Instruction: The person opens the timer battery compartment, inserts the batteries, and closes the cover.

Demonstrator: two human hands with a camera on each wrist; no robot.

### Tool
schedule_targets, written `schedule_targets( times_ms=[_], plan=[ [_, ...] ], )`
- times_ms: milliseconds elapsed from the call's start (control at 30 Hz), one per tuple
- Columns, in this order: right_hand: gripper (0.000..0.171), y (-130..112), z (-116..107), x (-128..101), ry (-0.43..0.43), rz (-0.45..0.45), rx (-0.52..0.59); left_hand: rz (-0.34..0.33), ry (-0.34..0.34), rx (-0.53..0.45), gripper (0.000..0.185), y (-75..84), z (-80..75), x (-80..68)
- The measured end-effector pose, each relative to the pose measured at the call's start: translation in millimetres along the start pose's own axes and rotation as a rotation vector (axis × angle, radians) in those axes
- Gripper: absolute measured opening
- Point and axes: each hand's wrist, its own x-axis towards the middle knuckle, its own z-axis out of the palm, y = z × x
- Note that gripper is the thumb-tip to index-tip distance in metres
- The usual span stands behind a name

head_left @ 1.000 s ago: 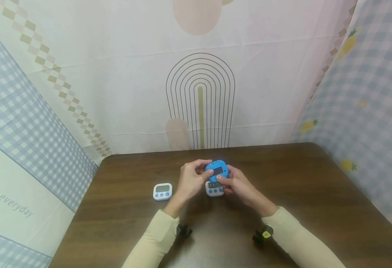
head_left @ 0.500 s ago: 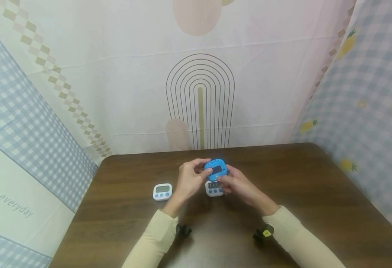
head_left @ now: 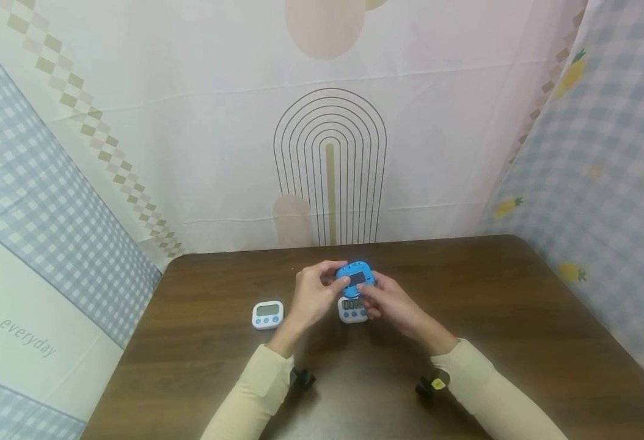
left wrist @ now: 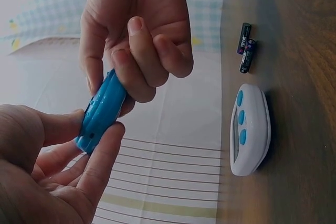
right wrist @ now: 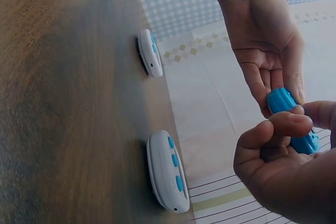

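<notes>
A blue kitchen timer (head_left: 357, 276) is held up between both hands above the table, with a dark rectangle on the side facing the head camera. My left hand (head_left: 316, 294) pinches its left side, thumb on that face and fingers behind. On the other side my right hand (head_left: 395, 303) grips it, its thumb pressing near the lower edge of the dark rectangle. Just below, a white timer (head_left: 352, 313) with blue buttons and digits on its screen lies partly hidden. A second white timer (head_left: 267, 315) lies to the left, its screen blank.
The left wrist view shows two small batteries (left wrist: 245, 38) lying against each other on the brown table (head_left: 217, 379), beyond the nearer white timer. A patterned cloth (head_left: 223, 153) hangs behind the table, and checked cloth (head_left: 591, 201) hangs at the right side.
My right thumb has shifted slightly up the face of the blue timer, from its lower edge towards the dark rectangle. My left hand and the white timers stay put.
</notes>
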Motion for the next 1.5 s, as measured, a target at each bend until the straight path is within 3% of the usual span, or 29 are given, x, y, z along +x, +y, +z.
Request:
schedule_targets(
  times_ms=[300,633,1000,1233,1500],
  plan=[
    [0.03,-0.9,2.3,-1.5,-0.027,-0.028,0.031,-0.006,0.01,-0.014,0.028,3.8,-0.8,-1.6],
    [0.036,3.9,0.2,-1.2,-0.008,-0.048,0.058,0.045,0.04,-0.012,0.03,6.8,-2.5,0.2],
    [0.05,1.2,1.3,3.5,0.247,-0.001,-0.076,-0.011,0.081,-0.037,0.029,1.0,-4.5,2.1],
    [0.055,-0.6,4.3,3.9,0.32,-0.013,-0.074,-0.053,0.106,-0.043,0.03,0.4,-4.0,2.0],
    [0.06,-2.5,3.0,2.2,0.333,-0.021,-0.067,-0.034,0.137,-0.028,0.03,-0.8,-4.3,4.7]
  ],
)
